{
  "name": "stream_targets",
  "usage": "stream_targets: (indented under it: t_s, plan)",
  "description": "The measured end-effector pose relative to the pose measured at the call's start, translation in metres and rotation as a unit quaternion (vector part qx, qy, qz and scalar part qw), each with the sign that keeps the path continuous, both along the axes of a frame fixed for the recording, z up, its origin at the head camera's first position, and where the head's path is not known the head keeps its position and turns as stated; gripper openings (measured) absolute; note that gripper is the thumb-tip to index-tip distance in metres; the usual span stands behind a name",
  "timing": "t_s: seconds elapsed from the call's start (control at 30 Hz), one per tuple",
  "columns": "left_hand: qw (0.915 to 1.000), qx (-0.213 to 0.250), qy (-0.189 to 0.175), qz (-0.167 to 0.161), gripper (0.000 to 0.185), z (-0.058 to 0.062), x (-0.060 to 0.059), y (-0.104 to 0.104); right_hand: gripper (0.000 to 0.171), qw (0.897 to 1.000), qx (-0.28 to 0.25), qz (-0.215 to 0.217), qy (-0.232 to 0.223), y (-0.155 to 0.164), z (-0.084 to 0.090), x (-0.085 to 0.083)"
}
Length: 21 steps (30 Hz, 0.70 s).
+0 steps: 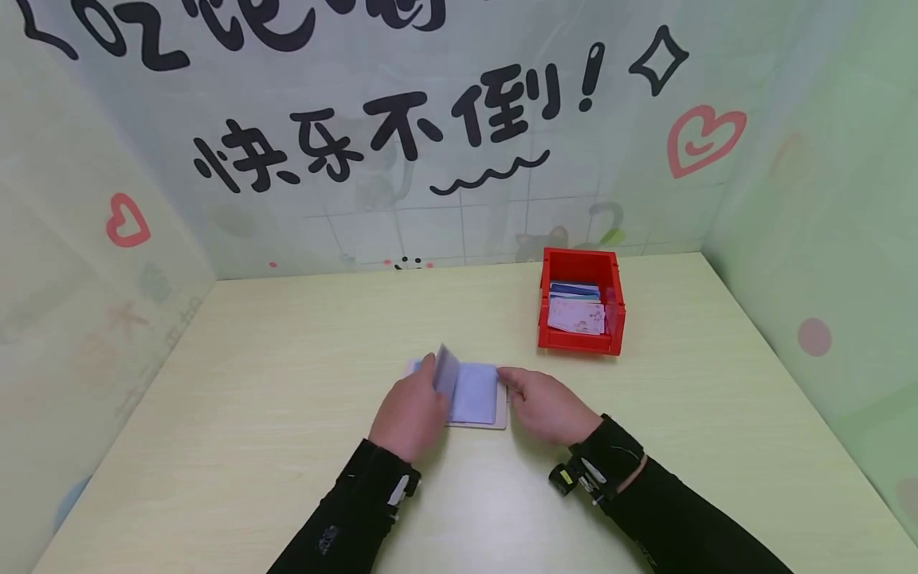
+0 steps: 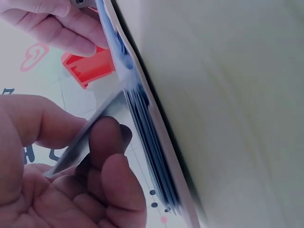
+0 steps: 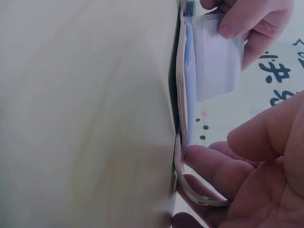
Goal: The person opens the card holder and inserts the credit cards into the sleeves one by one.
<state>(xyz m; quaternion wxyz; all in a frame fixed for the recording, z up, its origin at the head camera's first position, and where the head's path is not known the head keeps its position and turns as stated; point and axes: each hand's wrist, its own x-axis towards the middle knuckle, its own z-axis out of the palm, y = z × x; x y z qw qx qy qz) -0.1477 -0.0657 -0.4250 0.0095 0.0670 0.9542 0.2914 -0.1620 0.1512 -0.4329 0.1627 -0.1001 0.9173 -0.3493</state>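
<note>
Black lettering (image 1: 405, 131): 快乐不倒! crosses the far wall (image 1: 323, 80) in thick rounded strokes, a wavy line under it; the row above is cut off at the top.
Red box (image 1: 579, 344): smooth plastic, far right, holding cards (image 1: 576, 316), a pale pink patterned one in front and blue ones behind, their print too small to read.
Card holder (image 1: 476, 395): open on the pale wood-grain table (image 1: 287, 359), between my hands and left of the box; pinkish stitched cover, thin bluish plastic pages stacked inside.
Left hand (image 1: 410, 414): my thumb and fingers pinch one filmy page (image 1: 445, 373), tilted up from the stack.
Right hand (image 1: 548, 406): fingers relaxed, thumb apart, index touching the holder's right edge; a narrow curved strap (image 3: 199, 200) lies against them.
Black sleeve (image 1: 326, 510): on my left forearm, bearing a pale mark too small to read.
</note>
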Motion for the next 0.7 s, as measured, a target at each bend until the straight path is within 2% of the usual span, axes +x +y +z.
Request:
stream_targets:
  t_s: [0.17,0.3,0.5,0.7]
  plan:
    - [0.9997,0.006,-0.013,0.020,0.067,-0.001,-0.002,-0.003,0.051,1.000,-0.001,0.000,-0.002,0.000,0.000,0.001]
    - [0.9996,0.011,-0.011,0.023,0.065,-0.001,-0.003,-0.007,0.050,1.000,0.002,0.001,0.001,0.000,-0.001,0.001]
    - [0.9997,-0.013,-0.007,0.017,0.054,-0.001,-0.005,-0.012,0.050,1.000,-0.001,-0.005,0.001,-0.001,-0.001,0.001]
    - [0.9988,-0.038,-0.015,0.027,0.052,-0.003,-0.006,-0.016,0.051,1.000,-0.003,-0.006,-0.001,-0.001,-0.001,0.001]
